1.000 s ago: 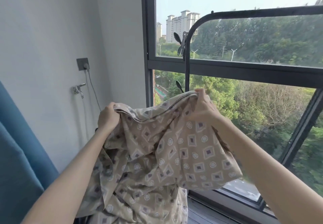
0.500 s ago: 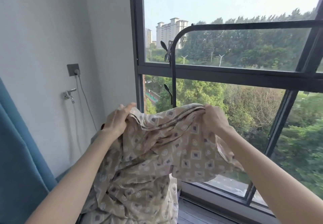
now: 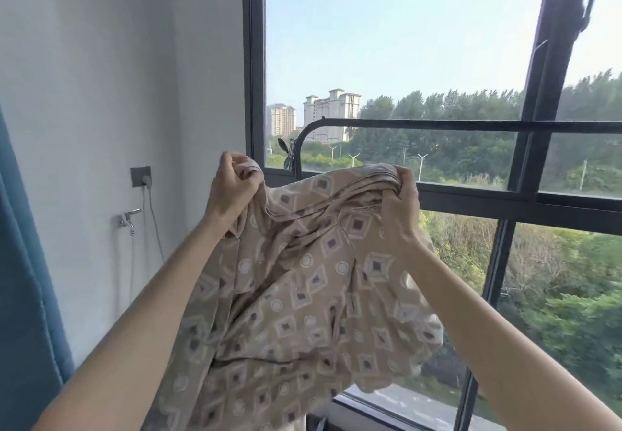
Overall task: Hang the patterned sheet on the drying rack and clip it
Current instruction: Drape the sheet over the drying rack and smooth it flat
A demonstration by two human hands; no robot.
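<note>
A: Fingers (image 3: 230, 165), state?
B: Left hand (image 3: 232, 190) and right hand (image 3: 400, 203) are both curled, gripping the patterned sheet (image 3: 303, 279) by its top edge. The sheet is held below the top bar of the drying rack (image 3: 437, 125).

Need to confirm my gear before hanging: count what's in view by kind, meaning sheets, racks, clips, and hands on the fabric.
patterned sheet: 1
drying rack: 1
clip, on the rack's left upright: 1
hands gripping the sheet's top edge, left hand and right hand: 2
Total: 5
</note>
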